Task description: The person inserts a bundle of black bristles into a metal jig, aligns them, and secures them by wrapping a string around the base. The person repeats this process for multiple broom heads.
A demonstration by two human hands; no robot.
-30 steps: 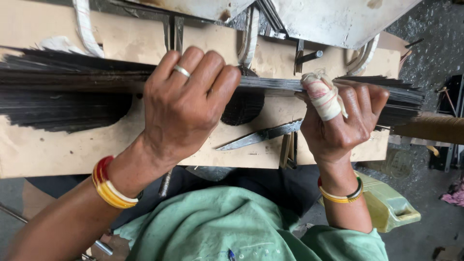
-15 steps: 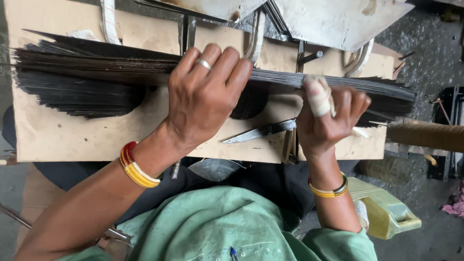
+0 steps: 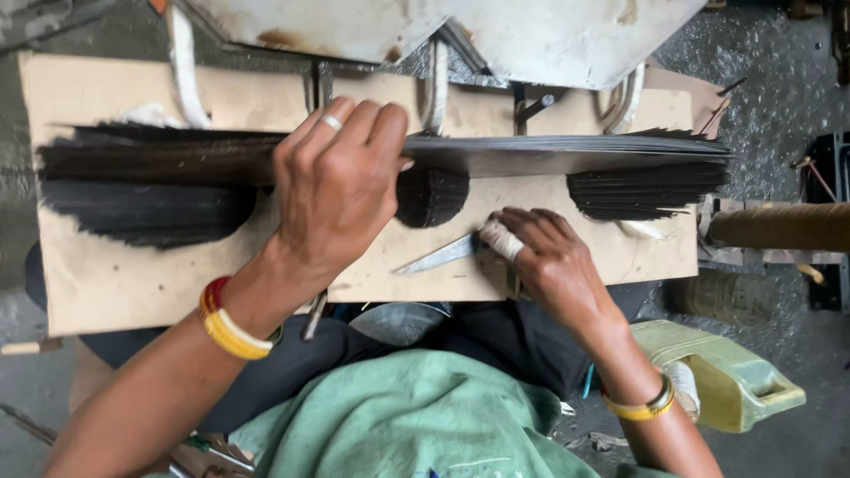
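Note:
A long bundle of thin dark sticks [image 3: 567, 155] lies across a pale wooden board [image 3: 115, 283], fanned out at its left end. My left hand [image 3: 341, 190], with a ring and red and yellow bangles, presses down around the bundle's middle. My right hand [image 3: 549, 265], one finger wrapped in white tape, rests lower on the board with its fingers curled on the handle end of a pointed metal knife [image 3: 438, 257]. The blade points left and lies flat on the board. More dark stick ends [image 3: 646, 190] stick out below the bundle at right.
Worn metal sheets [image 3: 354, 22] overhang the board's far edge, with white curved straps [image 3: 181, 71] beneath them. A brown roll [image 3: 779, 226] lies to the right. A yellow-green plastic can [image 3: 726, 372] stands by my right arm. Green cloth [image 3: 416, 416] covers my lap.
My right hand left the right end of the bundle and came down onto the knife's handle. My left hand stays on the bundle's middle.

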